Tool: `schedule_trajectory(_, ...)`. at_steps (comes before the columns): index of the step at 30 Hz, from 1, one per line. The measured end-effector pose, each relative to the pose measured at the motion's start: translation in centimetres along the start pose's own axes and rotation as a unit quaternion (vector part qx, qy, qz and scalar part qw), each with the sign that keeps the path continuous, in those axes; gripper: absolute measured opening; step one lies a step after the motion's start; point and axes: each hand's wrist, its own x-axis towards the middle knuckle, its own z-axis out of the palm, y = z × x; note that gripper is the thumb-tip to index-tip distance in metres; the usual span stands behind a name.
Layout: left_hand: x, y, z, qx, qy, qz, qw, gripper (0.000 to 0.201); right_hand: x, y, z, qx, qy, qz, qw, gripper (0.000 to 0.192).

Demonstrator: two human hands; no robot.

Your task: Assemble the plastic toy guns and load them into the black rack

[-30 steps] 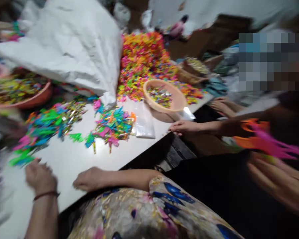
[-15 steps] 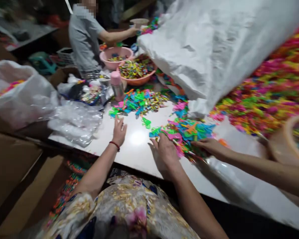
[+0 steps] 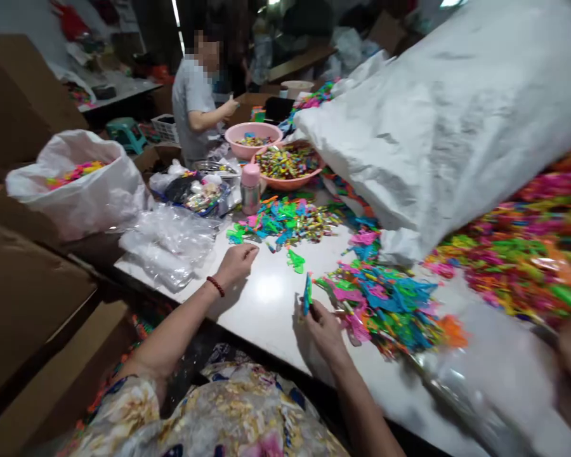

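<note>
My right hand [image 3: 322, 327] is closed on a small blue and green plastic toy piece [image 3: 308, 293], held upright just left of a pile of plastic toy pieces [image 3: 380, 295] in blue, green, pink and orange. Over the white table [image 3: 261, 311], my left hand [image 3: 238, 263] has its thumb and fingertips pinched together; what they hold, if anything, is too small to make out. A single green toy piece [image 3: 295, 260] lies between the hands. Beyond my left hand is another heap of toy pieces [image 3: 278, 219] mixed with small yellow bits.
Clear plastic bags [image 3: 166, 244] lie at the left, near a white sack [image 3: 80, 190]. A pink-capped bottle [image 3: 250, 190] stands before two basins [image 3: 290, 181]. A large white sack [image 3: 409, 139] rises at the right. A co-worker [image 3: 195, 108] stands behind the table.
My right hand has come off the pile with a blue and green toy piece. My left fingers, spread before, have closed. Another person's arm at the right has withdrawn from the pile.
</note>
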Motion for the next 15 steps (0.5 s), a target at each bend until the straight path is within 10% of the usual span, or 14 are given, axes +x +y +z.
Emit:
schedule_trajectory(8,4.3,4.7,5.9,-0.061,-0.125,0.064,0.988,0.014,-1.4,-2.1,-3.4,-0.007,0.124,-0.064,0.990,0.024)
schedule_trajectory(15,-1.3,8.0,12.7,-0.118,-0.262,0.050,0.956,0.018,-3.2,-1.3,-8.5,0.062,0.223,0.040,0.972,0.039)
